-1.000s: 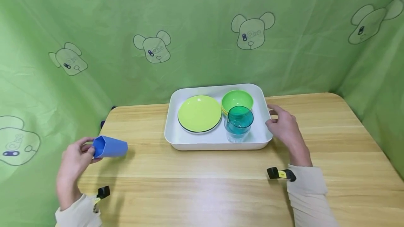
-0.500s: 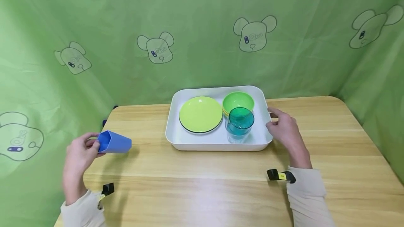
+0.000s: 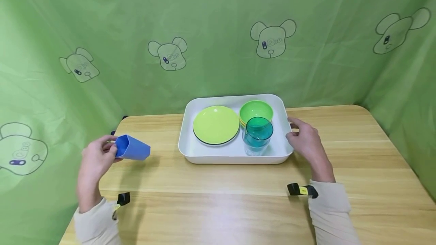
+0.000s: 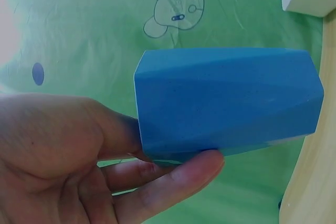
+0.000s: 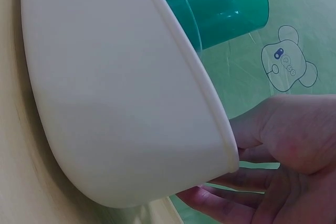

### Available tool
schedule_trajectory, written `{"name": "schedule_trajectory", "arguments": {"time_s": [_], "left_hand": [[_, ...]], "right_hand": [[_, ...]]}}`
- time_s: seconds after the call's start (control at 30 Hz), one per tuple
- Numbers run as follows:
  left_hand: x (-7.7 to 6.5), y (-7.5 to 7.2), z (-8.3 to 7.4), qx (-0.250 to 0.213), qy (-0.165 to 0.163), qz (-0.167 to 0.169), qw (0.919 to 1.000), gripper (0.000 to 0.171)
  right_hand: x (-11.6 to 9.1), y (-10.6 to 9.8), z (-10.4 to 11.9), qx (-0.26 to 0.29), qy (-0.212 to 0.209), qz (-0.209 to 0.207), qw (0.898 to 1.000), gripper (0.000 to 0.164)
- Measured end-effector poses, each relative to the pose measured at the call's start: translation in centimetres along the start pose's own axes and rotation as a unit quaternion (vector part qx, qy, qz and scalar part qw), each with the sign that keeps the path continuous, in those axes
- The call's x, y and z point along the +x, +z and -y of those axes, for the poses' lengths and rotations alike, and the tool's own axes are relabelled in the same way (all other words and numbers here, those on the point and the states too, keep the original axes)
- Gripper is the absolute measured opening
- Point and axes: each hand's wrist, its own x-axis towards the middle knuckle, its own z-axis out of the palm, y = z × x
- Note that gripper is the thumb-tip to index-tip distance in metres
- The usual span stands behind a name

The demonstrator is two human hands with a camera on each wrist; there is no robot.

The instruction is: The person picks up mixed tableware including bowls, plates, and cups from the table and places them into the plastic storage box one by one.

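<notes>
My left hand (image 3: 97, 160) holds a blue faceted cup (image 3: 137, 149) by its rim above the left part of the table. The cup lies tipped sideways, its mouth toward my palm and its base pointing right. In the left wrist view, a finger runs along the underside of the cup (image 4: 226, 103). My right hand (image 3: 308, 141) grips the right rim of a white tray (image 3: 204, 158), and the right wrist view has its thumb at the rim and fingers around the outer wall. On the tray are a yellow-green plate (image 3: 216, 124), a green bowl (image 3: 256, 108) and a teal cup (image 3: 259, 133) over a clear one.
The tray sits on a wooden table (image 3: 218, 207) near its back edge. Behind and to both sides hangs a green curtain (image 3: 218, 63) printed with bear heads. More bowls show beneath the green one.
My left hand has moved right and slightly away from me, carrying the blue cup nearer the tray. The right hand stays at the tray's rim, and the tray's contents keep their places.
</notes>
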Motion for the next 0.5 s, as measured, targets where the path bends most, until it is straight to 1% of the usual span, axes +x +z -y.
{"name": "schedule_trajectory", "arguments": {"time_s": [0.17,0.37,0.5], "left_hand": [[0.4,0.6,-0.8,0.000,0.010,0.000,0.9999,0.034],[1.2,1.5,-2.2,-0.004,0.027,0.006,0.9996,0.031],[1.5,2.2,-2.9,-0.001,0.029,0.009,0.9995,0.029]], "right_hand": [[0.0,0.0,-0.1,-0.002,-0.002,0.003,1.000,0.062],[0.1,0.0,-0.1,0.002,-0.002,0.002,1.000,0.062],[0.0,0.0,-0.2,0.005,-0.003,0.003,1.000,0.062]]}}
